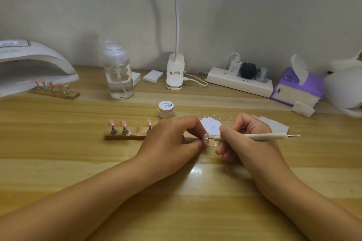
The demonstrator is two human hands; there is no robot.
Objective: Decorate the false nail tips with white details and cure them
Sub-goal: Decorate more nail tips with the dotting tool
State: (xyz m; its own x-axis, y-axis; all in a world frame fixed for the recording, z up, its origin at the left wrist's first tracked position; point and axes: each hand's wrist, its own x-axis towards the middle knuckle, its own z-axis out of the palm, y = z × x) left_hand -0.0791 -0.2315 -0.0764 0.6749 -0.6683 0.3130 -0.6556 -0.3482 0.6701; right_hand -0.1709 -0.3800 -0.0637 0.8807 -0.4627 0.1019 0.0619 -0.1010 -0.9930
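My left hand (172, 139) pinches a pink false nail tip (205, 139) on its stand, held just above the table. In my right hand (244, 139) is a thin white dotting pen (254, 136), whose fine point touches that nail tip. Behind my left hand lies a wooden holder (125, 136) with three pink nail tips upright on metal stands. A second wooden holder (56, 94) with several pink tips sits at the mouth of the white curing lamp (37, 62) at the far left. A small white gel pot (166, 109) stands closed behind my hands.
A clear pump bottle (118, 76) stands left of centre. A clip lamp base (175, 72), white pads (153, 76), a power strip (241, 81) and a purple tissue box (297, 88) line the back. A white palette sheet (211, 126) with paint marks lies between my hands.
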